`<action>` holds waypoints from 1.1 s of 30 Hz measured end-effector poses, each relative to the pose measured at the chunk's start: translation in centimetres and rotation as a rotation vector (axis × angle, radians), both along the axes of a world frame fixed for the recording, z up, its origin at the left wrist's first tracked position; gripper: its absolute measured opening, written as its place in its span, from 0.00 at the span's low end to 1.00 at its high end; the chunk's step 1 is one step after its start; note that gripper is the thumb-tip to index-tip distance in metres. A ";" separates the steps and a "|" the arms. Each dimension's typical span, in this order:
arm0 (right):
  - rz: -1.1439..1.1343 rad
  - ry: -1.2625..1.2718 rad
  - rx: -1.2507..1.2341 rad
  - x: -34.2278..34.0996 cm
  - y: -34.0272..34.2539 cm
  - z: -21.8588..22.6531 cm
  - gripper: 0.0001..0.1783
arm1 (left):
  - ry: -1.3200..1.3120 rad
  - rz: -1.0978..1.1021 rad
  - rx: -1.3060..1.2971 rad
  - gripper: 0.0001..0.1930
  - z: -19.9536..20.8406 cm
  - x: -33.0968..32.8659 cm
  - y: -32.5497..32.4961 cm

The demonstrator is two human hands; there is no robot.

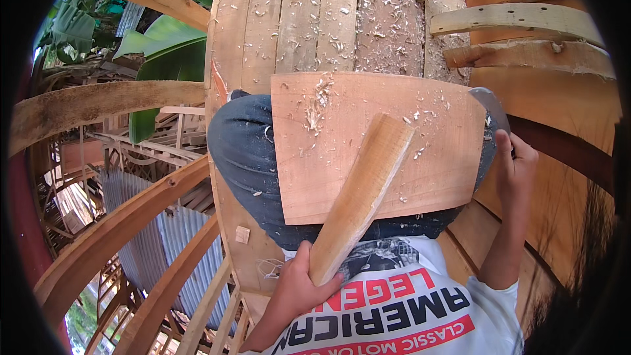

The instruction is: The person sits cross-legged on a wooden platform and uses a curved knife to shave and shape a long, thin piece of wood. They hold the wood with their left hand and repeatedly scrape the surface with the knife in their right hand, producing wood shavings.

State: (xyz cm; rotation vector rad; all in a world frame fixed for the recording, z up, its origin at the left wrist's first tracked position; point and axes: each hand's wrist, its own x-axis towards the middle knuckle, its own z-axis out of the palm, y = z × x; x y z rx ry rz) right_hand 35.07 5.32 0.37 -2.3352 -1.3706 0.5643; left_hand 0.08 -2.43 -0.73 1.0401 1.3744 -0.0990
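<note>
A thick, rounded length of pale wood (361, 197) slants across a flat board (309, 171) that lies over my lap. My left hand (303, 289) is closed around the near end of this wood, against my shirt. Beyond the board's right edge, my right hand (517, 161) is closed on what looks like a broad knife, its dark grey blade (491, 106) pointing away from me beside the board's far right corner. The knife's handle is hidden in the fingers. Curled wood shavings (319, 102) lie on the board's far half.
Plank flooring (299, 20) strewn with shavings extends ahead. Curved wooden ribs (125, 236) rise on the left, and more ribs (519, 20) stand at the far right beside wooden side planking (552, 223). A small wood block (242, 234) lies left of my lap. Corrugated sheets (190, 250) show outside.
</note>
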 end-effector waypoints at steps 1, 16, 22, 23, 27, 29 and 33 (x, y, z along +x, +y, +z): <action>0.062 0.026 -0.010 -1.6 -0.6 0.6 0.23 | 0.014 0.038 -0.022 0.28 0.0 0.2 0.1; 0.590 -0.176 -0.133 -6.1 -3.0 -1.5 0.30 | 0.196 -0.035 0.262 0.30 0.0 1.6 0.7; 0.570 -0.198 -0.071 -5.4 -2.3 -2.3 0.30 | 0.210 -0.097 0.331 0.31 -0.3 1.7 1.0; 0.564 -0.193 -0.063 -5.4 -2.2 -2.2 0.30 | 0.208 -0.098 0.353 0.31 -0.2 1.7 0.9; -0.128 -0.182 -0.042 1.3 -0.3 -3.2 0.28 | 0.201 -0.121 0.280 0.31 0.1 0.7 0.2; -0.040 -0.115 0.046 1.9 0.1 -1.3 0.28 | 0.134 -0.065 0.253 0.31 -0.4 0.1 -0.5; 0.449 -0.119 -0.048 -4.7 -2.1 -0.4 0.29 | 0.148 -0.032 0.225 0.31 -0.5 1.1 0.9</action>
